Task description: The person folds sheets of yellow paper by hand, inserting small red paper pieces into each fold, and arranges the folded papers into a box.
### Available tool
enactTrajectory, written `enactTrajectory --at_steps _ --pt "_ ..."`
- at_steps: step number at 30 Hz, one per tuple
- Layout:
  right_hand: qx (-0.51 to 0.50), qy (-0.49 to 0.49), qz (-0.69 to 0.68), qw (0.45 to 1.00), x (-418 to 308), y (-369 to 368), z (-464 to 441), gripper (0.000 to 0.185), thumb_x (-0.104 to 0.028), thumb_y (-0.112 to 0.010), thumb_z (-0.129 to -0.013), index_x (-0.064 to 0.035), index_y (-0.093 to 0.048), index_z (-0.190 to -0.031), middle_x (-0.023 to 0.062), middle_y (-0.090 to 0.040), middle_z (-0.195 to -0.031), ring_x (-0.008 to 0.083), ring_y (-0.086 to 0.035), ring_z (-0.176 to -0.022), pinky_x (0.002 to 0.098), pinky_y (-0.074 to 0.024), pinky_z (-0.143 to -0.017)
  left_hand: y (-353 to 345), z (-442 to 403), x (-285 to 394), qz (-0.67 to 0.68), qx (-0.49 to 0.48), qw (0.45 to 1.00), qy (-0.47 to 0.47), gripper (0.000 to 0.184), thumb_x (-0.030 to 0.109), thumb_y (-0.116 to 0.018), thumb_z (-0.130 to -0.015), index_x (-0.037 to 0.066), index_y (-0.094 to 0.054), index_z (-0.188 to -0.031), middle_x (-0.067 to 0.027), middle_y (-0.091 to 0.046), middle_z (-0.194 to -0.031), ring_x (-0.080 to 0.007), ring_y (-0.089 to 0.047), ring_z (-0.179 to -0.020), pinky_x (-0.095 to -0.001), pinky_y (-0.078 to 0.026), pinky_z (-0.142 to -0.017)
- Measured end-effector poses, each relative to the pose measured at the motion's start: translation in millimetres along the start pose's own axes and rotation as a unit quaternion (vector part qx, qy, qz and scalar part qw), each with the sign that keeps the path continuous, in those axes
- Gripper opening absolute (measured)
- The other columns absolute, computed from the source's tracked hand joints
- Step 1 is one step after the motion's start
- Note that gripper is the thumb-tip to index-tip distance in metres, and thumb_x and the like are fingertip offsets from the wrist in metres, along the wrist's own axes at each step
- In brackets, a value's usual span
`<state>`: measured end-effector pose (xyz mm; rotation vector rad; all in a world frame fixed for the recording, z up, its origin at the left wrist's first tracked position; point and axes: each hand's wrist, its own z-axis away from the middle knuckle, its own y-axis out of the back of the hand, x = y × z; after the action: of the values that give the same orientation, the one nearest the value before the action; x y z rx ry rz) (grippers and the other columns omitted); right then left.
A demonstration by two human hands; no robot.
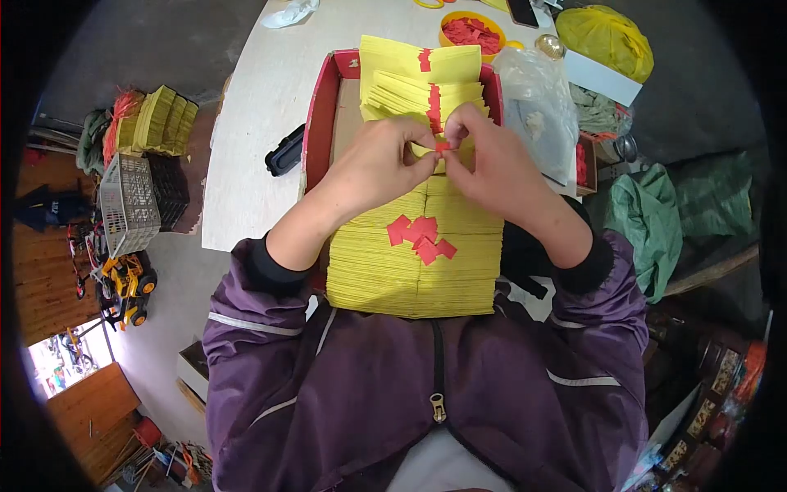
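My left hand and my right hand meet over the yellow paper, thumbs and forefingers pinching a small red paper piece between them. Beneath and in front of them lies a long row of folded yellow paper, packed tightly with a seam down its middle. Several loose red paper pieces rest on top of it. Beyond my hands, fanned yellow sheets carry a line of red pieces along their centre. A red-walled box surrounds the far part of the paper.
On the white table are a black case, a yellow bowl of red pieces, a clear plastic bag and a phone. Yellow paper bundles and a grey crate stand left; a green sack stands right.
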<state>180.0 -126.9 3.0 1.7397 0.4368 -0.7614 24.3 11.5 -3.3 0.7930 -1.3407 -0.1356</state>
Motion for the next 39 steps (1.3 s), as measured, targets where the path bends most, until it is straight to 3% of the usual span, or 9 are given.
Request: enactTrajectory --at_steps 7,11,17,21,26,31,36,39 --pt "0.017 -0.035 -0.059 0.997 4 -4 3 0.029 -0.008 -0.068 -0.086 -0.0093 -0.050 -0.109 0.0063 -0.066 -0.088 0.0302 -0.067 -0.073 0.0388 -0.0508 -0.066 3 5 13 0.079 0.034 0.996 -0.021 0.008 -0.003 -0.070 -0.087 -0.001 -0.068 -0.095 -0.0048 -0.067 -0.076 -0.0129 -0.054 -0.058 -0.0244 -0.043 -0.055" --pt "0.015 -0.017 -0.001 1.000 2 -5 7 0.030 -0.006 -0.068 -0.086 -0.0089 -0.050 -0.110 0.0067 -0.066 -0.089 0.0310 -0.067 -0.073 0.0389 -0.0513 -0.067 5 2 12 0.012 0.002 0.999 -0.035 0.009 -0.002 -0.071 -0.087 -0.001 -0.065 -0.094 -0.0062 -0.067 -0.082 -0.0148 -0.055 -0.060 -0.0257 -0.044 -0.056" --pt "0.002 -0.035 -0.025 0.999 2 -2 11 0.031 -0.005 -0.066 -0.086 -0.0092 -0.051 -0.112 0.0074 -0.066 -0.097 0.0312 -0.066 -0.074 0.0395 -0.0513 -0.067 5 3 15 -0.047 0.019 0.994 -0.094 0.010 -0.002 -0.071 -0.086 -0.002 -0.067 -0.095 -0.0074 -0.068 -0.085 -0.0153 -0.056 -0.061 -0.0274 -0.045 -0.057" --pt "0.029 0.067 0.061 0.995 9 -8 14 0.034 0.000 -0.066 -0.087 -0.0103 -0.053 -0.116 0.0051 -0.061 -0.112 0.0175 -0.055 -0.066 0.0317 -0.0459 -0.063 3 -2 5 -0.045 0.004 0.997 -0.057 0.014 0.000 -0.074 -0.086 -0.002 -0.069 -0.099 -0.0083 -0.068 -0.086 -0.0159 -0.056 -0.062 -0.0291 -0.046 -0.059" --pt "0.017 0.132 0.090 0.987 20 -14 16 0.036 0.001 -0.065 -0.088 -0.0105 -0.054 -0.120 0.0044 -0.059 -0.118 0.0162 -0.054 -0.068 0.0312 -0.0461 -0.064 -1 -4 -7 -0.135 0.047 0.987 -0.072 0.016 0.002 -0.075 -0.088 -0.003 -0.071 -0.103 -0.0082 -0.069 -0.083 -0.0157 -0.058 -0.061 -0.0288 -0.047 -0.058" --pt "0.055 0.038 0.026 0.997 15 -10 9 0.036 -0.005 -0.065 -0.088 -0.0113 -0.054 -0.122 0.0067 -0.062 -0.114 0.0273 -0.064 -0.075 0.0395 -0.0506 -0.064 15 -5 2 -0.081 -0.041 0.994 0.065 0.017 0.004 -0.076 -0.090 -0.003 -0.072 -0.104 -0.0099 -0.070 -0.088 -0.0162 -0.062 -0.060 -0.0285 -0.048 -0.058" --pt "0.009 0.009 0.017 1.000 25 -15 3 0.036 -0.001 -0.066 -0.091 -0.0094 -0.054 -0.124 0.0044 -0.059 -0.115 0.0156 -0.056 -0.070 0.0316 -0.0459 -0.065 14 -5 -2 -0.027 -0.037 0.999 0.007 0.013 0.004 -0.076 -0.091 -0.002 -0.072 -0.102 -0.0100 -0.072 -0.089 -0.0159 -0.063 -0.057 -0.0272 -0.047 -0.055" --pt "-0.029 -0.009 0.027 0.999 21 -11 2 0.039 -0.005 -0.068 -0.090 -0.0094 -0.054 -0.127 0.0071 -0.060 -0.122 0.0215 -0.062 -0.083 0.0350 -0.0499 -0.070 15 -10 0 -0.017 -0.088 0.994 0.069 0.019 0.007 -0.079 -0.089 -0.001 -0.071 -0.105 -0.0097 -0.072 -0.092 -0.0168 -0.065 -0.061 -0.0287 -0.049 -0.059"
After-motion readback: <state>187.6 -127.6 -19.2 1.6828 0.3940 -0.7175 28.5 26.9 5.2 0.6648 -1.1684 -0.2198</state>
